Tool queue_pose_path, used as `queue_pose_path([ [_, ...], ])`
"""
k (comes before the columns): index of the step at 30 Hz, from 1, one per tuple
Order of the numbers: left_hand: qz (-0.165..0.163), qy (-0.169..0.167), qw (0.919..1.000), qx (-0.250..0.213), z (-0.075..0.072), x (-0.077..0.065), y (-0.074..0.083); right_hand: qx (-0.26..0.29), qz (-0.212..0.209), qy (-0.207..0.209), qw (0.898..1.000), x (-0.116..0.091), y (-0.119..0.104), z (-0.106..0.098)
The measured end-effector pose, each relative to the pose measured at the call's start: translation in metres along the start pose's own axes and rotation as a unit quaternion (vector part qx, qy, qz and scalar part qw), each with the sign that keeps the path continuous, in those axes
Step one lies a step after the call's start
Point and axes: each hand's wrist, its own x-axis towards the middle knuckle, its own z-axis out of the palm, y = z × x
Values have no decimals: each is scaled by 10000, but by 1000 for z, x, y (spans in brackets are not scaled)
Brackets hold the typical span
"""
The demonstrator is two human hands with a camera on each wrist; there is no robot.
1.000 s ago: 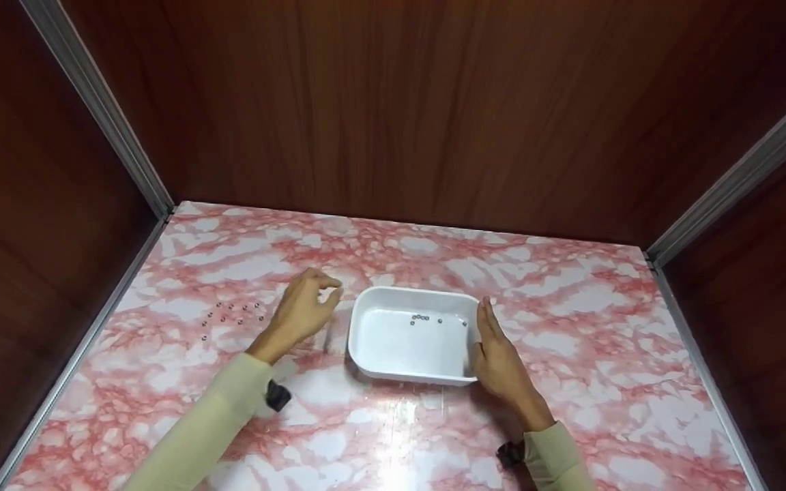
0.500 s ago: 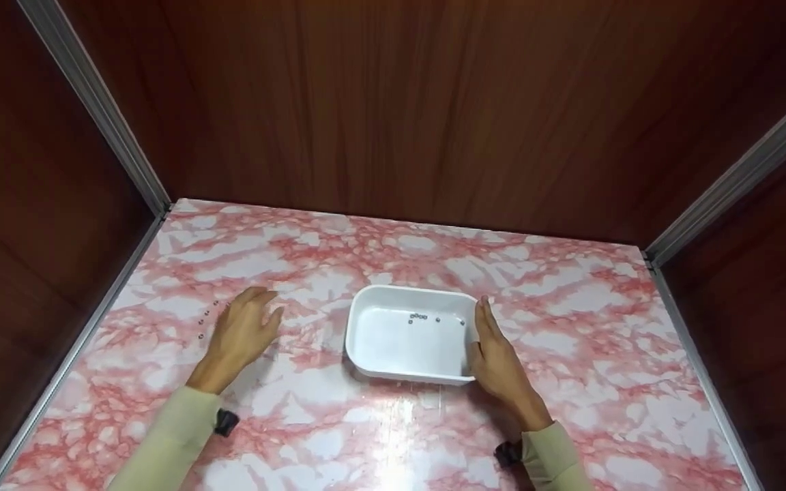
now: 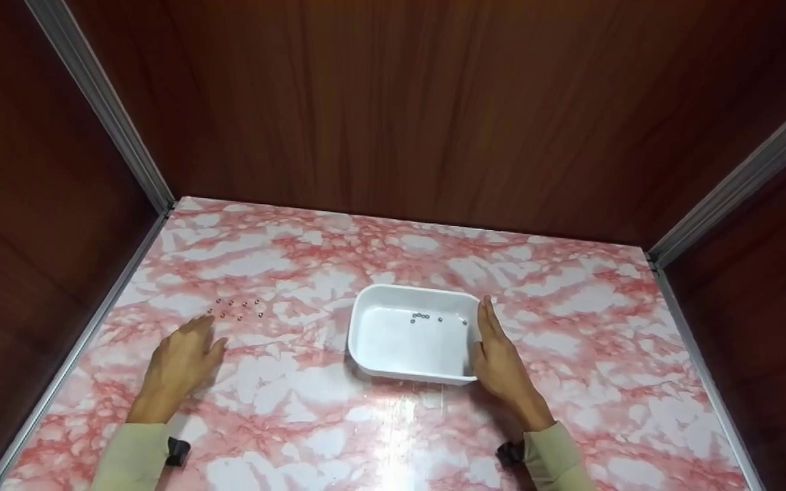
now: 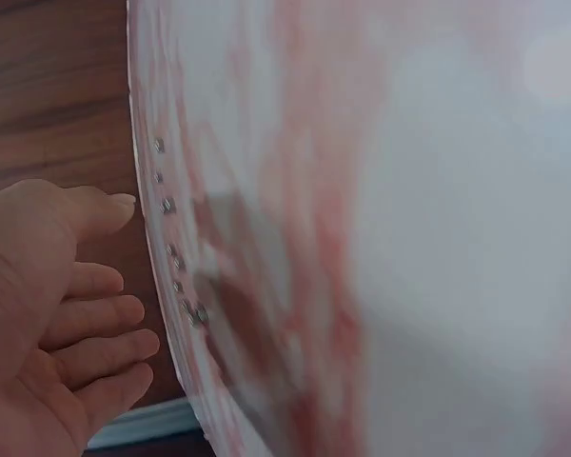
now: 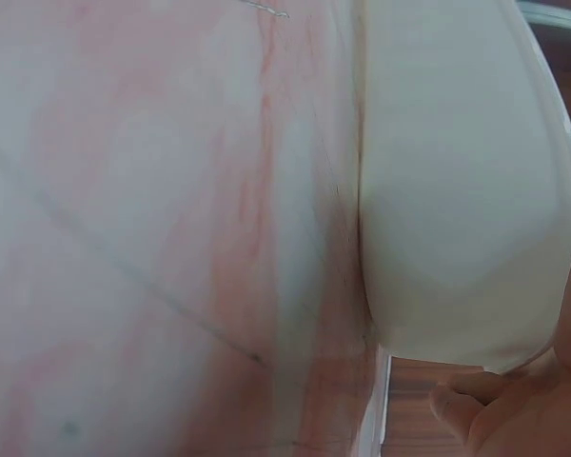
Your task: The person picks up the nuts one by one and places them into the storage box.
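At the lower left of the head view, the left hand [image 3: 181, 361] is empty, its fingers loosely extended and slightly bent, near a scatter of small metal pieces [image 3: 239, 318] on the tabletop [image 3: 297, 399]. Just right of centre, the right hand [image 3: 502, 361] holds a white tray [image 3: 393, 351] by its right wall, thumb at the rim; more bits [image 3: 423, 316] lie inside, towards its upper right.

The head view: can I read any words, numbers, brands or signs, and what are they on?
None: nothing readable on the white rounded rectangular container, red-and-white marbled tabletop or dark brown wood-grain wall.
The small shiny metallic-looking pieces and black wrist attachments are too small to tell.
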Motion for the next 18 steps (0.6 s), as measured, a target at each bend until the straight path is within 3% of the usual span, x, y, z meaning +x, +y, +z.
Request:
queue_pose_path([
  [11,-161,-409,9983,386,-4,-5,-15,-26,95,-88,9999,1,0,0],
  [18,21,-323,9975,630,-1,1,-17,-22,80,-52,10000,0,0,1],
])
